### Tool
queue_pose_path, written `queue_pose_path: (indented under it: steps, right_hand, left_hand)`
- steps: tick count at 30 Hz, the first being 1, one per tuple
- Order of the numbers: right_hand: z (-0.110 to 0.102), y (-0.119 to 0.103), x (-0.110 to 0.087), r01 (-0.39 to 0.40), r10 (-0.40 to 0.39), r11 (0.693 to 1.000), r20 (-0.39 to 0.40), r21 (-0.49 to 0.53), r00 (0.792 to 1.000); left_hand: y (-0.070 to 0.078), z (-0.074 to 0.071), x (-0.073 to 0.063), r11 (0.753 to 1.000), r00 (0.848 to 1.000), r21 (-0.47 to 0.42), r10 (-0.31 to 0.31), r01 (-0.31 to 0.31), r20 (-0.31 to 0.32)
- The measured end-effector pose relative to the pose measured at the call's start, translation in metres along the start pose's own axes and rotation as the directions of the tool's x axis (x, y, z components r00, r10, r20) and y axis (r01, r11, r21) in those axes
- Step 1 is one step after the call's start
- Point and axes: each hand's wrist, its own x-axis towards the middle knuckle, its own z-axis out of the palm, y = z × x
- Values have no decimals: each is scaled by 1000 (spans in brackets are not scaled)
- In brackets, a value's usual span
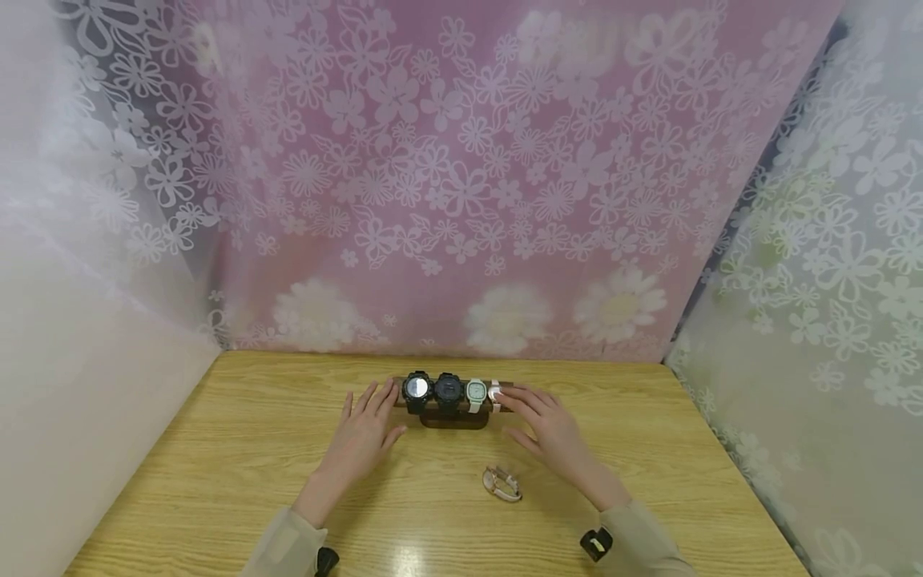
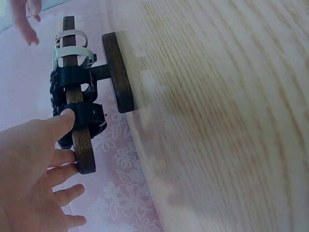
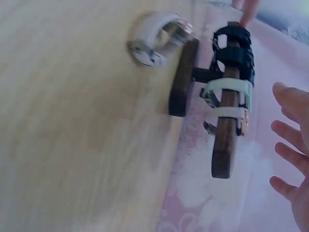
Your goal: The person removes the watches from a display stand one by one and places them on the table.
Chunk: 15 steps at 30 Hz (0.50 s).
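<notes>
The left hand (image 1: 358, 437), fingers (image 2: 67, 194) loosely extended, touches the left end of the watch stand (image 1: 454, 420); the right hand (image 1: 551, 433), fingers spread, is at its right end. Both forearms (image 1: 328, 490) angle inward. The stand, bearing four watches (image 1: 448, 388), is near the counter's (image 1: 216, 481) far edge; a loose watch (image 1: 490, 481) lies farther from that edge.

The tabletop (image 1: 216, 481) is viewed from above by the head camera, faced forward and down, from farthest off, with the flowered cloth (image 1: 461, 160) taken in behind. The watch stand (image 1: 454, 420) is seen close up, turned sideways, from its left end by the left wrist camera and from its right end by the right. It is shared by all three views.
</notes>
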Motion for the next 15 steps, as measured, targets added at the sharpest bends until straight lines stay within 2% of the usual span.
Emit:
queue_pose_path:
  steps: [8, 15]
  right_hand:
    - [1, 16, 14, -112, 113, 991, -15, 67, 993]
    - [7, 23, 24, -132, 131, 989, 15, 72, 991]
  left_hand:
    - [1, -3, -1, 1000, 999, 13, -15, 14, 31]
    - [2, -3, -1, 1000, 1000, -2, -10, 10, 16]
